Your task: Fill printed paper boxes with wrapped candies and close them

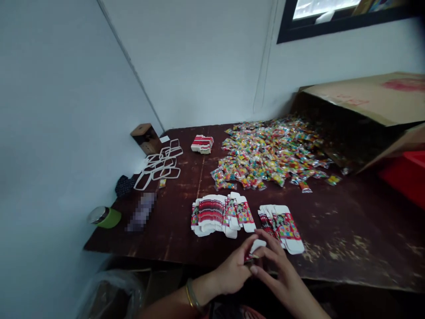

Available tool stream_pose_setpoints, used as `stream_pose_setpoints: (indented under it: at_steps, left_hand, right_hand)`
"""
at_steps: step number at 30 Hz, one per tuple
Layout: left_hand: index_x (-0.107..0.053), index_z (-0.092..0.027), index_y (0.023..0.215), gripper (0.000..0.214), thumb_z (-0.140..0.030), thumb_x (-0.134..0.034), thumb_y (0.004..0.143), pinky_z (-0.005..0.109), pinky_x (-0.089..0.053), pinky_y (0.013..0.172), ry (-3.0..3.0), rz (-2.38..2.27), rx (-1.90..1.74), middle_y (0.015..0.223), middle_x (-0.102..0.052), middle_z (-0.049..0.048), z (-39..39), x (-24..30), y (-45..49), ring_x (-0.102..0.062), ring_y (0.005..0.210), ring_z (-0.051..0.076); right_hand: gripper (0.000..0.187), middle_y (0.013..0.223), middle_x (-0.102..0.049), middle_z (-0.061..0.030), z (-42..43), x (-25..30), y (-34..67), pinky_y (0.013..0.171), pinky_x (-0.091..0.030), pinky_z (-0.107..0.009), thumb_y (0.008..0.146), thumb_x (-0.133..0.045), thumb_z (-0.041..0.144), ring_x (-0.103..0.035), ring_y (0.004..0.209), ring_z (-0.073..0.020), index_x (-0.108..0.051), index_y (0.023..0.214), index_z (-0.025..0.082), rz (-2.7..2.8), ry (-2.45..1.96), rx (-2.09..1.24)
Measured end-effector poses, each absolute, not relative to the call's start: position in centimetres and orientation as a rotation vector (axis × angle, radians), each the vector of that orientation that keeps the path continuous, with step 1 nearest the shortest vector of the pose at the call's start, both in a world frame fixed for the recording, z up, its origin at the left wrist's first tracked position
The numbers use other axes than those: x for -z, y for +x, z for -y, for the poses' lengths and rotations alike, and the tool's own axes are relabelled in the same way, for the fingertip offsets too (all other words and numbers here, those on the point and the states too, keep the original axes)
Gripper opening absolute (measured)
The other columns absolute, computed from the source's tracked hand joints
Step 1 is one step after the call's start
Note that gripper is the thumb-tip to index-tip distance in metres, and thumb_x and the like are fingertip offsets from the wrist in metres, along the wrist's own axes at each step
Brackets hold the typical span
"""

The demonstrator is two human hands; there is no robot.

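Both my hands meet at the table's near edge on one small flat printed carton. My left hand, with a gold bangle at the wrist, pinches it from the left. My right hand holds it from the right with fingers curled. Just beyond lie two fanned stacks of flat red-and-white cartons, a wide one and a smaller one. A big heap of small colourful candy packets spreads over the far middle of the dark brown table.
A small pile of red-and-white cartons and several white plastic frames lie at the far left. A green-topped jar stands at the left corner. A tipped cardboard box and a red bin sit on the right.
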State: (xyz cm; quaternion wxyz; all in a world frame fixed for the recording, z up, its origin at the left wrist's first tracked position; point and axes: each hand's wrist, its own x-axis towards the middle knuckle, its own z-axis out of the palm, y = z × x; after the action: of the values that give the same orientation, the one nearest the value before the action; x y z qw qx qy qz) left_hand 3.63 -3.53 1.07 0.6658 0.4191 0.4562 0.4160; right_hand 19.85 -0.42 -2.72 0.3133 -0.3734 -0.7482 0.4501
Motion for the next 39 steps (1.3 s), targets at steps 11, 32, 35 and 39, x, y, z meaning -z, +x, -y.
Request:
stream_pose_setpoints:
  at_steps: [11, 32, 35, 39]
  left_hand:
    - [-0.064, -0.012, 0.073, 0.033, -0.040, -0.079, 0.063, 0.021, -0.036, 0.054, 1.111, -1.208, -0.638, 0.067, -0.057, -0.0018, 4.0, 0.6, 3.6, -0.045, 0.060, 0.010]
    - [-0.063, -0.016, 0.073, 0.031, -0.043, -0.056, 0.086, 0.023, -0.041, 0.067, 1.190, -1.359, -0.834, 0.072, -0.062, 0.0023, 6.9, -0.8, 1.9, -0.053, 0.069, 0.015]
    - [-0.063, -0.019, 0.091, 0.023, -0.037, -0.067, 0.078, 0.024, -0.042, 0.070, 0.849, -1.276, -0.970, 0.077, -0.062, 0.0008, 6.7, -0.6, 2.4, -0.055, 0.074, 0.016]
    - [-0.053, -0.021, 0.120, 0.057, -0.032, -0.072, 0.067, 0.029, -0.045, 0.075, 0.433, -1.038, -0.982, 0.087, -0.066, 0.0040, 6.7, 1.1, 3.2, -0.060, 0.080, 0.018]
  right_hand:
    - [0.026, 0.095, -0.065, -0.0077, -0.3, 0.3, 22.4, 0.084, -0.048, -0.031, 0.089, -0.055, 0.040, -0.061, 0.092, -0.0220, -0.068, 0.083, 0.018, 1.989, -0.867, -1.688]
    - [0.031, 0.073, -0.060, 0.0001, 1.1, 4.1, 20.8, 0.046, -0.047, -0.014, 0.071, -0.079, 0.027, -0.052, 0.045, -0.0027, -0.057, 0.087, 0.012, 0.647, -0.588, -2.577]
    - [0.032, 0.073, -0.062, -0.0011, 0.9, 3.8, 20.8, 0.056, -0.053, -0.020, 0.075, -0.075, 0.029, -0.059, 0.053, -0.0058, -0.060, 0.096, 0.010, 0.684, -0.536, -2.609]
    - [0.033, 0.076, -0.065, -0.0028, 0.8, 2.9, 20.7, 0.057, -0.055, -0.022, 0.068, -0.080, 0.028, -0.060, 0.055, -0.0073, -0.063, 0.090, 0.009, 0.888, -0.674, -2.464]
